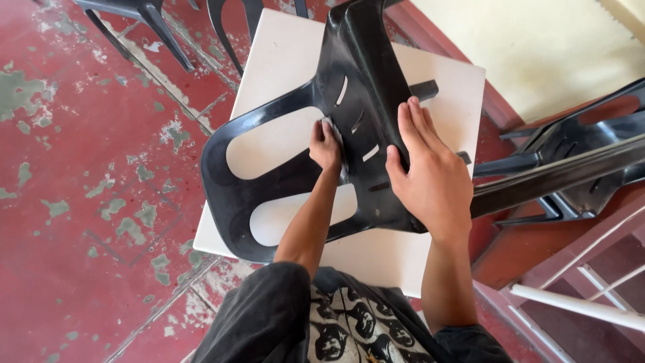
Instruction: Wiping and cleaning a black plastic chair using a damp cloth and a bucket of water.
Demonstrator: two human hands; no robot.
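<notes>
Right hand [430, 171] lies flat and open on the back of the black chair [363, 87], fingers spread, pressing down near its slots. Just left of it, the left hand [325, 146] is closed on a small grey cloth [338, 144], held against the chair's slotted back. The chair lies tipped over on a white table [282, 47], its armrest loops hanging over the near-left edge. Right of the chair, more black chairs [578, 148] lean by a cream wall [531, 47]. Beyond the chair, dark legs [161, 27] stand on the worn red floor [80, 188].
</notes>
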